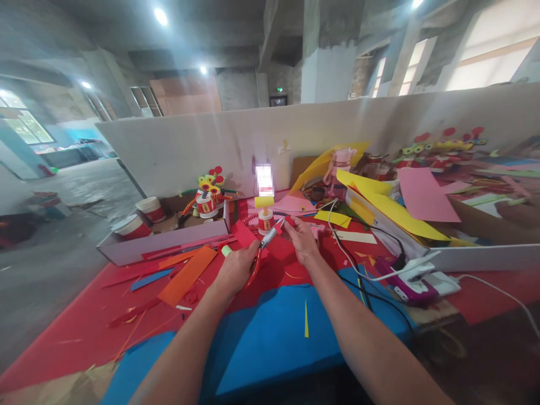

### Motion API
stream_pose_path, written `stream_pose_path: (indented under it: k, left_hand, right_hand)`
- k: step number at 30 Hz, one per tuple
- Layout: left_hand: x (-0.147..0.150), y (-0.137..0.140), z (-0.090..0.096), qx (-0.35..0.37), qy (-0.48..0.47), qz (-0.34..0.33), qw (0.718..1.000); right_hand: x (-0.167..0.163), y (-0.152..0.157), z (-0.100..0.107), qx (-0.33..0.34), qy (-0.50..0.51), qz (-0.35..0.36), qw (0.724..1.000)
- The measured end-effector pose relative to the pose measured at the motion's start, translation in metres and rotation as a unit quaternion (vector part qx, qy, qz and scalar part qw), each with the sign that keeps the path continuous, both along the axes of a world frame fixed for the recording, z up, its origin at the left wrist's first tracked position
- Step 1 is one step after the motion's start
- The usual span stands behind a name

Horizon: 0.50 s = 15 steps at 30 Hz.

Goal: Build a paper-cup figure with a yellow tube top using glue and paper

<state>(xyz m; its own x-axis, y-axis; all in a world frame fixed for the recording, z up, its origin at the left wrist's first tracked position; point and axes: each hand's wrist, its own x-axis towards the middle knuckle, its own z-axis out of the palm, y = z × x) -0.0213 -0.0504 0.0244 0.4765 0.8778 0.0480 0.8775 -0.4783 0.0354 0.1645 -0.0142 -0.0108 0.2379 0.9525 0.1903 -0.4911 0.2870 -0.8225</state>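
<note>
My left hand (237,266) is closed around the red handles of a pair of scissors (270,236), whose metal blades point up and to the right. My right hand (302,241) pinches a small piece of red paper (289,221) close to the blade tips. Just behind the blades stands a paper cup figure (265,220) with a yellow roll on top and coiled paper arms. Left of it, a similar cup figure (206,199) has a yellow-green head and red discs. A lit phone (264,179) stands upright behind the nearer figure.
On the left, a shallow box (164,242) holds paper cups (151,209). Orange paper strips (189,275) lie before it. A white box (392,225) with coloured sheets stands right, near a purple power strip (407,287) with trailing cables. A white partition (198,140) closes the back.
</note>
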Motion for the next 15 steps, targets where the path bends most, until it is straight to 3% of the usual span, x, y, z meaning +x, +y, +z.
stream_pose_path:
  k: [15]
  left_hand:
    - [0.0000,-0.0009,0.0032,0.002,0.049,0.006,0.999]
  right_hand:
    - [0.0036,-0.0053,0.0075,-0.007,-0.051,0.041,0.998]
